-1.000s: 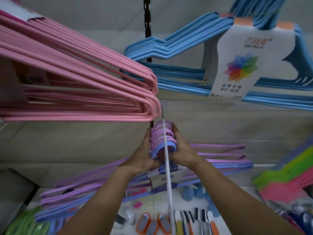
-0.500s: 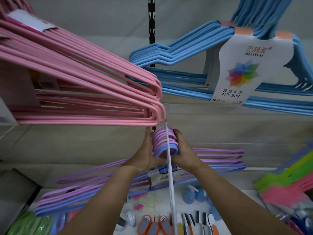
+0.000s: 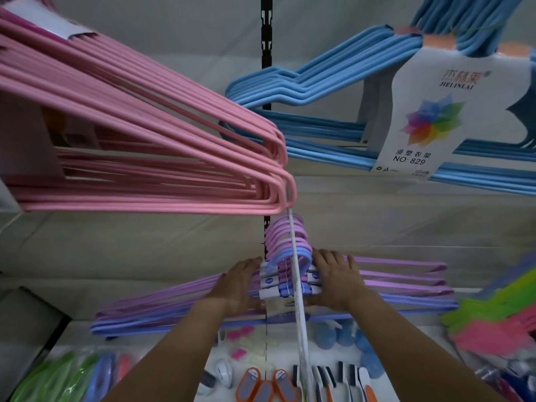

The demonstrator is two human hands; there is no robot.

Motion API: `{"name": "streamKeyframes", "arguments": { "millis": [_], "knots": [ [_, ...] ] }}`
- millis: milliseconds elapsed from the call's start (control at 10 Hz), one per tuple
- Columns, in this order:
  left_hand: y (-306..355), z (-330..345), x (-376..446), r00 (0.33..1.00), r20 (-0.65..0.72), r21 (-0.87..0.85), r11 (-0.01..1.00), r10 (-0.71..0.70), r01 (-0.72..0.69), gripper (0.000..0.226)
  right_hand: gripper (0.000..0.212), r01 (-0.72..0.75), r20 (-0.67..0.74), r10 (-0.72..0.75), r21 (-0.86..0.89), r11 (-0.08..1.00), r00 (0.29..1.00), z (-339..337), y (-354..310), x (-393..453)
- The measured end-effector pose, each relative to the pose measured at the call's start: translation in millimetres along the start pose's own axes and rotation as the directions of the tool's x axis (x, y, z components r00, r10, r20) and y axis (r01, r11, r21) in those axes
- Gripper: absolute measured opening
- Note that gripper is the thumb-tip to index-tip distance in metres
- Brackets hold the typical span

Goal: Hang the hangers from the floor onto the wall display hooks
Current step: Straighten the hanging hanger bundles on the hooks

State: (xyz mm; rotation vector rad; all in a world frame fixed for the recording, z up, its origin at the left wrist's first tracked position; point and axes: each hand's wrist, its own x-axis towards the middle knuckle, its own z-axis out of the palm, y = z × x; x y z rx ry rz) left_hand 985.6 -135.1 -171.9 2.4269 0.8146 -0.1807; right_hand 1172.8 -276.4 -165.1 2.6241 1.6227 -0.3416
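Grey display wall (image 3: 145, 256) fills my view, pink hangers (image 3: 145, 158) hanging upper left. My left hand (image 3: 240, 285) and right hand (image 3: 336, 280), fingers straight, press either side of the purple hangers (image 3: 406, 274) hooked on the white hook rod (image 3: 295, 271); blue hangers (image 3: 319, 82) hang upper right.

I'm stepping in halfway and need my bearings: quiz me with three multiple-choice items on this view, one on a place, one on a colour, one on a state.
1. Where does the purple and blue hanger bundle sit?
A. On the white hook rod
B. On the floor
C. On the low shelf

2. What colour are the hangers hanging at upper left?
A. Green
B. Pink
C. Orange

3. How are the hands placed?
A. Both hanging idle
B. One each side of the bundle's necks
C. Both on the labelled blue hangers

Answers:
1 A, the hook loops ring the white rod.
2 B, that bundle is pink.
3 B, the left hand and right hand flank the necks.
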Motion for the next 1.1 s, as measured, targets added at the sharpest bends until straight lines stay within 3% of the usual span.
{"name": "streamKeyframes", "arguments": {
  "millis": [200,500,800,900,1000,1100],
  "knots": [
    [2,-2,-1,0.998,0.036,0.102,0.994,-0.043,0.039,0.101,0.109,-0.036,-0.02,0.036,-0.014,0.999,0.999,2,-4,-4],
    [3,16,-13,0.981,-0.09,0.084,0.98,-0.171,0.178,0.091,0.116,-0.066,0.05,0.063,0.06,0.996,0.997,4,-13,-18],
    [10,15,-56,0.954,-0.178,0.049,0.966,-0.241,0.253,0.079,0.163,-0.143,0.064,0.14,0.04,0.989,0.988,1,5,-80],
    [9,13,-83,0.925,-0.233,0.009,0.95,-0.3,0.311,0.074,0.164,-0.2,0.114,0.189,0.086,0.976,0.975,-20,11,-115],
    [14,13,-117,0.879,-0.279,-0.069,0.921,-0.386,0.383,0.072,0.139,-0.205,0.069,0.197,0.146,0.968,0.978,-20,34,-158],
    [-1,30,-154,0.841,-0.342,-0.109,0.906,-0.42,0.408,0.071,0.135,-0.278,0.07,0.269,0.178,0.944,0.96,-20,110,-304]
  ]
}}
